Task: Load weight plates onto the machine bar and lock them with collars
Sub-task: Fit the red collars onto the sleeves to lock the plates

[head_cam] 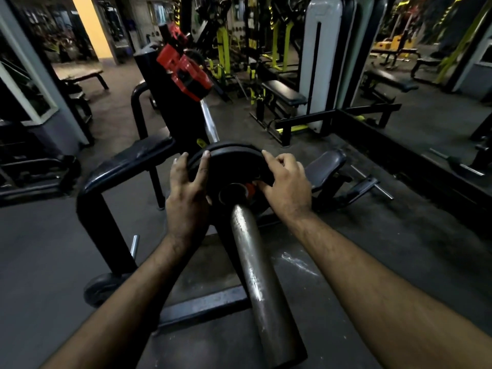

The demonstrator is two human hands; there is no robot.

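Now fingers (205, 156) of both hands clasp the plate (229, 166) rim.

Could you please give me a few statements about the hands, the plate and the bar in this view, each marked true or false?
1. Both hands, left hand and right hand, hold the black weight plate. True.
2. The plate is threaded on the steel bar sleeve. True.
3. The plate lies flat on the floor. False: it sits on the sleeve.
4. The red collars are blue. False: they are red.
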